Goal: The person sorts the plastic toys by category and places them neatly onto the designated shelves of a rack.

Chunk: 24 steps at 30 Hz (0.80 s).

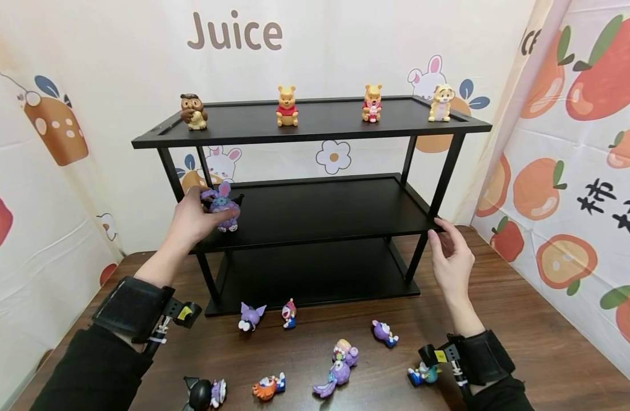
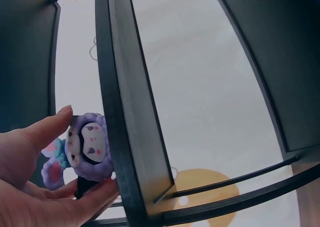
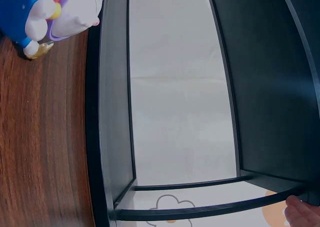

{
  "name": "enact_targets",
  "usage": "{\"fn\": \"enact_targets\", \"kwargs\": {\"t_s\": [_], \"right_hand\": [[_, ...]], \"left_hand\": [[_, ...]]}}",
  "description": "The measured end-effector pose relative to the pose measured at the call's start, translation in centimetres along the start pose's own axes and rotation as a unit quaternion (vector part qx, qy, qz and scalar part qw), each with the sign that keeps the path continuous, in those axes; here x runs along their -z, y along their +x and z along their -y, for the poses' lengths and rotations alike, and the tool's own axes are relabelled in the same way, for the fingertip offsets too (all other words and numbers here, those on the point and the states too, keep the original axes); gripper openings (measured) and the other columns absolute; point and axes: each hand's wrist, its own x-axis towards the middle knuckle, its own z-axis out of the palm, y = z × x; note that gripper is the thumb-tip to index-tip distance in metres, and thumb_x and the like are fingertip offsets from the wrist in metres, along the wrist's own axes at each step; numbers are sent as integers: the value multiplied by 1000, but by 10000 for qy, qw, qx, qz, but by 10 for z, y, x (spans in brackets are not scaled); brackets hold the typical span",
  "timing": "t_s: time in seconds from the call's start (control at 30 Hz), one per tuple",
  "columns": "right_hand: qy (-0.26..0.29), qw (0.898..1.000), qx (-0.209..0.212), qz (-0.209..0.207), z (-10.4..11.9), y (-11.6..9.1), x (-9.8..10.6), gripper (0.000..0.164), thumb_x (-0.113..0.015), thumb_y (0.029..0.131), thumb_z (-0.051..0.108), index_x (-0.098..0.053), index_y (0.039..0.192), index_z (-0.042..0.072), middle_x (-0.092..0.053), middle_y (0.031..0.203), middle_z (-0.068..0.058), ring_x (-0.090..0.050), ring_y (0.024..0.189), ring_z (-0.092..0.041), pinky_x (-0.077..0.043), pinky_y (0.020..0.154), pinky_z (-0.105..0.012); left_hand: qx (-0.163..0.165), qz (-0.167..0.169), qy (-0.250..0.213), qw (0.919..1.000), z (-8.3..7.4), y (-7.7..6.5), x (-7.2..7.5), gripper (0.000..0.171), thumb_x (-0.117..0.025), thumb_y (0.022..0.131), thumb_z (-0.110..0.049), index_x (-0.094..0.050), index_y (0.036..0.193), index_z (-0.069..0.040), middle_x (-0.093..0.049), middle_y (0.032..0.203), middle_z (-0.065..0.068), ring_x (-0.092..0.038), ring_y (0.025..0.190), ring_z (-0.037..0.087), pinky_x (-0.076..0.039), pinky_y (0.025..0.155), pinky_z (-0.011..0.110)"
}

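At the left end of the black shelf rack's (image 1: pixel 315 208) middle board, my left hand (image 1: pixel 194 220) grips a purple figurine (image 1: pixel 223 202) with upright ears. In the left wrist view the figurine (image 2: pixel 92 144) shows a white face and lies between thumb and fingers, close beside the board's edge. My right hand (image 1: pixel 452 257) pinches the middle board's right front corner by the post, thumb low and index finger higher. Only its fingertips (image 3: pixel 300 212) show in the right wrist view.
An owl figurine (image 1: pixel 194 112), two yellow bear figurines (image 1: pixel 287 107) and a pale yellow figurine (image 1: pixel 440 103) stand along the top board. Several small figurines, including an orange one (image 1: pixel 267 387) and a purple long-tailed one (image 1: pixel 338 371), lie on the wooden table (image 1: pixel 299 354) before the rack.
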Motion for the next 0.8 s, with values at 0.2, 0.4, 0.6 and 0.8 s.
{"fn": "enact_targets", "kwargs": {"t_s": [0.2,0.4,0.6,0.8], "right_hand": [[28,9999,-107,5,-8,-1,-1,36,-65,81,18,-59,117,18,-59,112,-4,-61,90,-17,-45,77,-21],[-294,9996,44,4,-16,0,-1,37,-63,82,23,-57,119,24,-59,112,1,-61,88,-15,-45,75,-18],[-252,9997,53,-55,-22,-1,-3,38,-63,82,23,-56,120,25,-59,111,3,-61,89,-16,-46,76,-20],[525,9984,-190,-116,20,2,-3,35,-64,82,15,-60,116,15,-59,111,-6,-61,90,-16,-44,80,-21]], "left_hand": [[-275,-362,163,9988,-7,-3,0,75,-64,79,-32,-28,128,12,-37,123,32,-38,110,42,-33,89,51],[-795,-1118,258,9902,-16,-17,-1,70,-65,80,-24,-29,128,12,-29,127,31,-34,110,41,-31,89,50],[-1804,-2006,222,9627,-21,-44,-8,53,-68,77,-12,-41,116,11,-33,121,25,-34,112,35,-31,90,44],[-2421,-1918,482,9499,-19,-74,-19,45,-71,74,-8,-50,110,9,-45,111,22,-42,104,33,-35,86,44]]}}
